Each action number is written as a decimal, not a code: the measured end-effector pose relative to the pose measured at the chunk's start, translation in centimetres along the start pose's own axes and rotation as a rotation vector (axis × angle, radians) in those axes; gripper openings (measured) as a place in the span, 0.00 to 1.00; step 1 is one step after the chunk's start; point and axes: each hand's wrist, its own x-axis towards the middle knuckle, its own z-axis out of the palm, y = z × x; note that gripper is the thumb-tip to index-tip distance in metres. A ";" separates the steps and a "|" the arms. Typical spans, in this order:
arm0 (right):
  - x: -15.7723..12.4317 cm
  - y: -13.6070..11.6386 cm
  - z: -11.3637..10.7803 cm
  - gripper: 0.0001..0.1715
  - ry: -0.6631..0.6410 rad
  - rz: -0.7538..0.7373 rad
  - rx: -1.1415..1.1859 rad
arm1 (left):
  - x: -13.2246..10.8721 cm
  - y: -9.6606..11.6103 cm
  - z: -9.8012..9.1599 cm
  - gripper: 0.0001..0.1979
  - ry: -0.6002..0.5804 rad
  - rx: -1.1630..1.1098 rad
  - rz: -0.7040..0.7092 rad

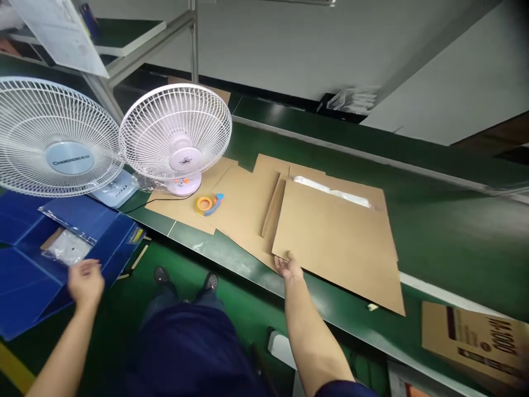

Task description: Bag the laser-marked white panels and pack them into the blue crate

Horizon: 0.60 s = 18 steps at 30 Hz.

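My right hand grips the near left corner of a flat cardboard sheet, thumb on top and fingers underneath. The sheet lies over other cardboard on the green bench, and a white plastic-wrapped piece shows along its far edge. My left hand is at the near side of an open blue box, its fingers curled; anything in them is hidden. Inside the box are clear plastic bags with white contents. A tape roll in a blue holder rests on the cardboard left of the sheet.
A blue fan and a pink-white fan stand at the left of the bench. A printed carton sits at the right. Behind the bench is a dark tray of plastic-wrapped items. A metal frame rises behind the fans.
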 end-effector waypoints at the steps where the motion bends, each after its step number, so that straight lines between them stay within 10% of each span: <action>1: 0.0 0.2 0.5 0.03 -0.014 0.021 0.033 | -3.0 1.6 2.3 0.13 -0.192 -0.071 0.000; 5: -3.6 3.6 -0.2 0.07 -0.138 0.112 0.140 | -13.9 8.0 12.4 0.30 -0.975 -0.257 -0.181; 8: -8.8 8.4 -3.6 0.05 -0.248 0.197 0.159 | -19.9 12.1 18.6 0.45 -1.246 -0.379 -0.347; 13: -15.4 16.0 -8.4 0.19 -0.372 0.352 0.084 | -26.7 17.3 24.7 0.45 -1.447 -0.562 -0.424; 18: -14.6 16.3 -11.0 0.21 -0.456 0.395 0.082 | -28.2 20.3 24.2 0.37 -1.294 -0.685 -0.263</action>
